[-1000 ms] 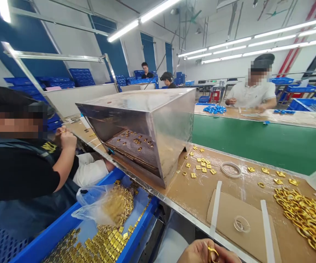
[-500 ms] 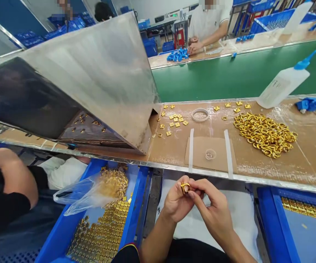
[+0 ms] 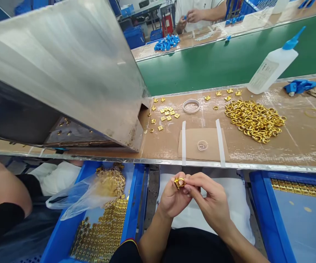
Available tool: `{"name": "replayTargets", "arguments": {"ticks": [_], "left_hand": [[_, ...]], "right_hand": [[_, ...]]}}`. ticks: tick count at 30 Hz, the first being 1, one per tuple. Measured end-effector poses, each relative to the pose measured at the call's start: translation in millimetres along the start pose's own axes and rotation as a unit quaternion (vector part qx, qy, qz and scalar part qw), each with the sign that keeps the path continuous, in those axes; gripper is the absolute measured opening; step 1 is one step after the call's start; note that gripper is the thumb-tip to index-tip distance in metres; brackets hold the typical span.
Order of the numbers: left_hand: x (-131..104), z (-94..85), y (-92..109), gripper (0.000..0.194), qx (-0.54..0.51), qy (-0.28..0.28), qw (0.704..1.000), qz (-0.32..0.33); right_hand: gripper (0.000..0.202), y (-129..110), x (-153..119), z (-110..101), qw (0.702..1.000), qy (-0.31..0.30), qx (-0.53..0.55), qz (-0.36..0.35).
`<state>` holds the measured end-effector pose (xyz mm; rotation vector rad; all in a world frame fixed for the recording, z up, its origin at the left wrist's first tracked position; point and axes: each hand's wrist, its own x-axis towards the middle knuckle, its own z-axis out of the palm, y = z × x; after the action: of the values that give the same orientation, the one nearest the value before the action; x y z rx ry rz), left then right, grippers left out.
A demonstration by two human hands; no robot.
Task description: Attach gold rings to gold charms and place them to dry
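Note:
A gold ring (image 3: 180, 181) with a squarish, raised top is pinched between the thumb and fingers of my left hand (image 3: 171, 202), just in front of the bench edge. My right hand (image 3: 211, 201) is closed too, its thumb and forefinger meeting at the right side of the same ring. Whether those right fingertips hold another small part is hidden. Beyond my hands, a small clear round dish (image 3: 202, 145) sits on a taped-down cardboard pad (image 3: 192, 136). To the right lies a heap of gold rings (image 3: 256, 120); to the left, several square gold pieces (image 3: 170, 112) are scattered.
A metal hood (image 3: 92, 73) stands at left. A roll of tape (image 3: 191, 106), a white squeeze bottle (image 3: 273, 69) and a blue bundle (image 3: 300, 86) are on the bench. Blue drawers (image 3: 133, 204) flank me, the left one with gold parts and a plastic bag (image 3: 92, 193). Co-workers sit opposite and at left.
My view has shifted, so the bench appears higher and further left. The ring has turned a little in my fingers, showing its opening more. Across the belt, the co-worker's hands have lifted off the blue pieces.

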<state>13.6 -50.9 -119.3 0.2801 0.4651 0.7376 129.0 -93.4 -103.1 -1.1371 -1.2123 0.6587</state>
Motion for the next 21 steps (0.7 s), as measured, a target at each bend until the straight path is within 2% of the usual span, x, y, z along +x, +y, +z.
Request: {"name": "replayTargets", "arguments": {"ticks": [8,15,18,21], "left_hand": [[1.2,0.9,-1.2,0.057,0.011,-0.023,1.0,0.016],[-4.8,-1.2,-2.2,0.056,0.048,-0.04,0.996,0.059],[-5.7,0.6,-2.1,0.056,0.097,-0.054,0.99,0.09],[-4.6,1.6,-1.3,0.053,0.17,-0.085,0.968,0.166]], "right_hand": [[0.014,1.6,-0.7,2.9,1.0,0.014,0.006,0.016],[0.014,2.2,-3.3,2.4,1.0,-0.015,0.009,0.008],[0.012,-1.4,-4.6,-1.5,1.0,-0.026,0.013,0.011],[0.006,-7.4,-8.3,-4.8,0.998,-0.02,0.03,0.054]]}}
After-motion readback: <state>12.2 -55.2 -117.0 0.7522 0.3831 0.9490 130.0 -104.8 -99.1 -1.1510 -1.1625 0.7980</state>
